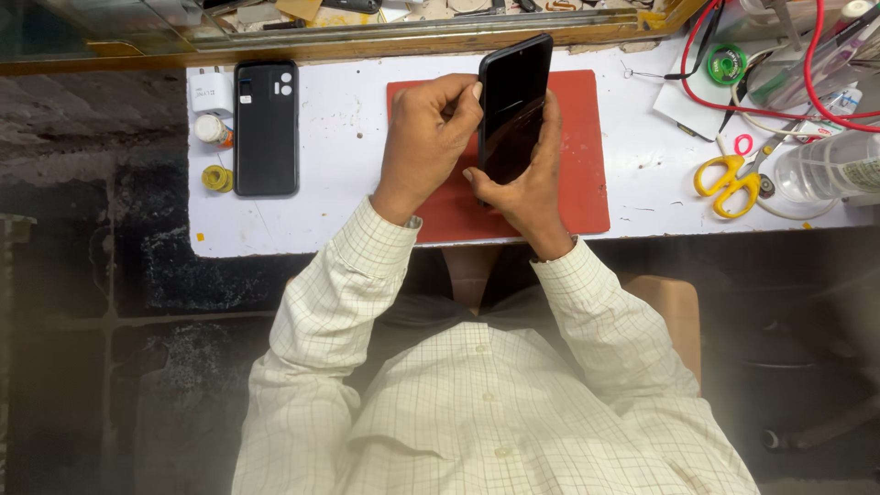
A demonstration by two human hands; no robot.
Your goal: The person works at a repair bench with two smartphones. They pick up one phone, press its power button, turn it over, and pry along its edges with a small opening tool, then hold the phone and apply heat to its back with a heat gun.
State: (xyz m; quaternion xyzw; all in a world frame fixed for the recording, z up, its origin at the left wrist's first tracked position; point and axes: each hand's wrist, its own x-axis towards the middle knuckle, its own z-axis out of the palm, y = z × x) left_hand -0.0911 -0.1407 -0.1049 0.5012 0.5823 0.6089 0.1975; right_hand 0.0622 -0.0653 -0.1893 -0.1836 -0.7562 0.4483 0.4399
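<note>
I see the right hand grasping a black smartphone from below, tilted up above the red mat. The left hand pinches the phone's left edge with thumb and fingers. On the white tabletop, open room lies between the mat and a black phone back cover; yellow scissors rest well apart near the right edge.

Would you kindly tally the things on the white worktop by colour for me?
Black: 2, the phone in both hands and the phone back cover
Red: 1, the mat
Yellow: 2, the scissors and the tape roll
Green: 1, the small reel
Total: 6
</note>
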